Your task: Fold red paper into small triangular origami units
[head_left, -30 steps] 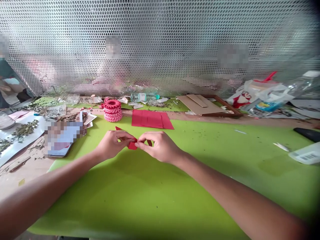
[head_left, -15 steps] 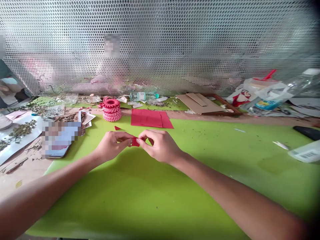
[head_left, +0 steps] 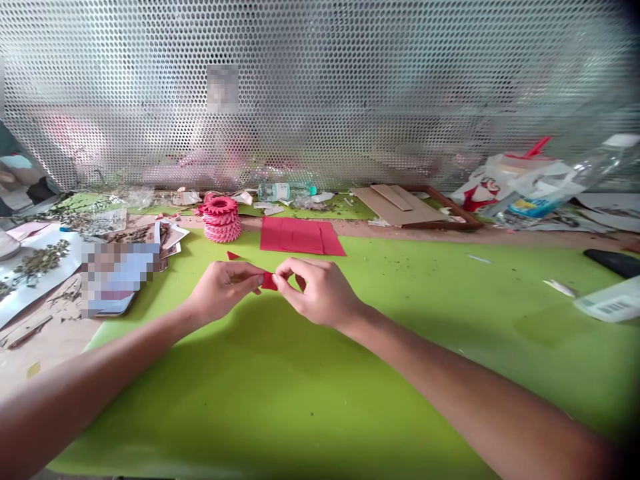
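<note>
My left hand (head_left: 223, 290) and my right hand (head_left: 315, 293) meet above the green cutting mat (head_left: 300, 407), their fingertips pinching a small folded piece of red paper (head_left: 269, 281) between them. Most of that piece is hidden by my fingers. A small red paper triangle (head_left: 231, 255) lies just beyond my left hand. Farther back stands a stack of pink-red folded paper rings (head_left: 219, 220), and a flat red paper sheet (head_left: 300, 236) lies to its right.
A perforated metal screen (head_left: 320, 93) runs along the back. Before it lie a plastic bottle (head_left: 283, 192), cardboard pieces (head_left: 397, 210), and plastic bags (head_left: 520, 187). Dried leaves on white sheets (head_left: 40, 260) and a blurred stack of pictures (head_left: 117, 280) sit left; a barcoded white package (head_left: 607, 303) sits right.
Less of the red piece shows below my fingers than a second ago. My fingertips have shifted slightly on it, and the whole view has drifted a little.
</note>
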`<act>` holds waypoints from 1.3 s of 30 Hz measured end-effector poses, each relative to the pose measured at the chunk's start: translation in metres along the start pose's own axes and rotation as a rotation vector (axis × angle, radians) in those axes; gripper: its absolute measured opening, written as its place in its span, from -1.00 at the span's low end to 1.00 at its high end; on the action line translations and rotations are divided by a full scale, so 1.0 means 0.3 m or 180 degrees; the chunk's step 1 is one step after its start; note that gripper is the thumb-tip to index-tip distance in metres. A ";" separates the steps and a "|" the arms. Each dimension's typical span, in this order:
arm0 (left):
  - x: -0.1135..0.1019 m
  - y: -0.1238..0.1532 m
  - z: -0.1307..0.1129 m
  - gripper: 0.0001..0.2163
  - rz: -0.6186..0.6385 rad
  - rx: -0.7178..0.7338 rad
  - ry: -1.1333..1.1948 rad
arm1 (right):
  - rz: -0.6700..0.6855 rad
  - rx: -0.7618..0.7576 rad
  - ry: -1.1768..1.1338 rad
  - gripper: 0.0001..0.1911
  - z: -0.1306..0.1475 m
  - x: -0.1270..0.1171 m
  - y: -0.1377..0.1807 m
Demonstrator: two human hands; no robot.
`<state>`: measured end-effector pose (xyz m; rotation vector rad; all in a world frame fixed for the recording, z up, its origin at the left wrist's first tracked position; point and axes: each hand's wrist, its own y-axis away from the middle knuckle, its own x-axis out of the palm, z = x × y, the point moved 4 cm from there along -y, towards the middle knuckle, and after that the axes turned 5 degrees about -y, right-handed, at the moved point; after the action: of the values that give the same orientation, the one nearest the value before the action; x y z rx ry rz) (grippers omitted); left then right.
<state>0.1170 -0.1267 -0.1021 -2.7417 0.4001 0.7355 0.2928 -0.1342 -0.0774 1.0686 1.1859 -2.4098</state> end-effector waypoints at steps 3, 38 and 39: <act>-0.001 0.002 -0.004 -0.76 0.0005 0.0023 -0.0019 | 0.0013 -0.0009 -0.0007 -0.85 0.001 0.002 0.000; -0.025 0.005 -0.037 -0.76 -0.0520 0.0085 -0.0473 | 0.0094 0.0721 -0.1156 -0.82 -0.038 0.005 -0.014; -0.024 0.004 -0.035 -0.76 -0.0519 0.0049 -0.0445 | 0.0061 0.0758 -0.1176 -0.82 -0.038 0.004 -0.014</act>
<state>0.1153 -0.1299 -0.0897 -2.6493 0.1497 0.8694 0.2955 -0.1227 -0.0804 0.6423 0.7798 -2.6301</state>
